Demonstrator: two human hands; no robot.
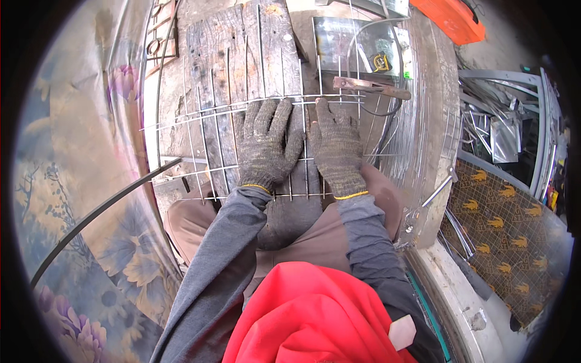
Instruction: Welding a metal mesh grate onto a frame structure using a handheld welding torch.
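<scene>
1. Mesh (pixel 242 109), a grid of thin welded wire, lies flat across a weathered wooden board (pixel 242 48) in the middle of the head view, its near edge reaching over the person's knees.
2. Left hand (pixel 264 145), in a grey knitted glove, rests palm down on the mesh with fingers spread wide and flat; it grips nothing.
3. Right hand (pixel 336 150), gloved the same way, lies palm down just beside the left hand, fingers close together and pointing far; it too presses flat and holds nothing.
4. Both forearms wear grey sleeves (pixel 221 254) and come in from the near edge. A red cloth (pixel 315 320) bunches at the near centre, over brown trousers.
5. Far of the right hand, a rusty flat metal bar (pixel 369 86) lies across the mesh, running left to right.
6. Beyond the bar sits a shiny metal sheet (pixel 339 42), with a loop of wire beside it.
7. A dark curved rod (pixel 103 209) sweeps from the near left toward the mesh.
8. At left hangs a flowered cloth (pixel 72 199).
9. At the far right corner shows an orange object (pixel 451 18); lower right lies a dark patterned mat (pixel 502 236), with grey metal frames (pixel 508 121) far of it.
</scene>
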